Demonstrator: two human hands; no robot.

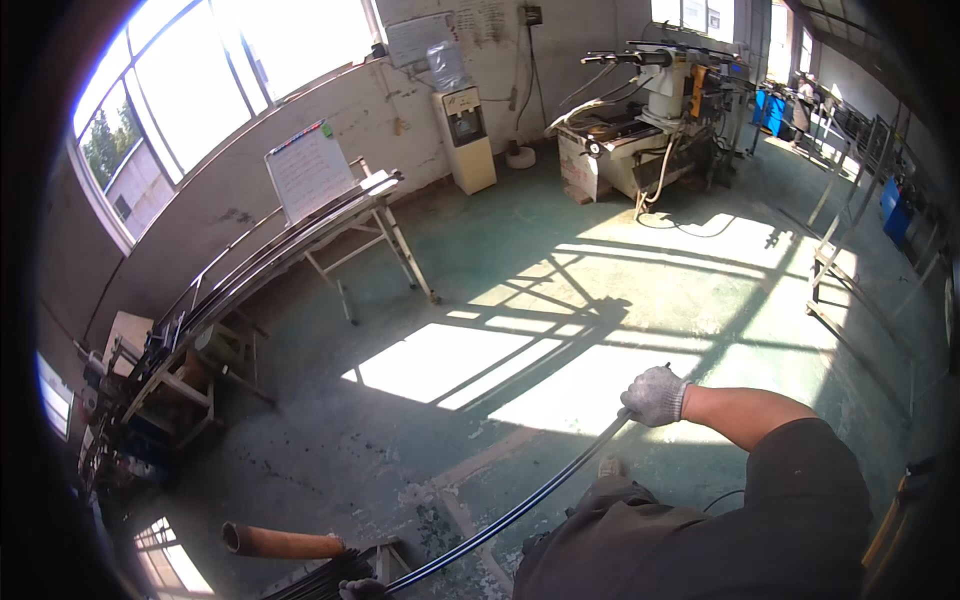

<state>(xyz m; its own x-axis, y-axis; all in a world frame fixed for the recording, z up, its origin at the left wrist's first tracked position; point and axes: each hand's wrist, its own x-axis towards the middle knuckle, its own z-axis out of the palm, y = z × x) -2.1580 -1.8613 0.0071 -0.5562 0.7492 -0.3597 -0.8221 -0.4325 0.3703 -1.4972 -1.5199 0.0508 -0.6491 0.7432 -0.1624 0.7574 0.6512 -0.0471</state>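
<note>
A long, thin, shiny metal bar (520, 510) runs from the lower edge up to the right, appearing bent in this wide view. Near its upper end my right hand (655, 396), in a grey knitted glove, is closed around it, and a short dark tip shows beyond the fist. My left hand (360, 589), also gloved, is at the lower edge by the bar's other end. It looks closed on the bar, though the picture's edge cuts most of it off. Beside the left hand, a rusty brown pipe (285, 542) sticks out above a bundle of dark bars (325, 580).
A long metal rack (290, 235) along the left wall carries bars and a whiteboard (308, 172). A water dispenser (465, 140) stands by the wall. Farther back is a large machine (640, 150) with hoses. A metal frame stand (830, 262) is at the right.
</note>
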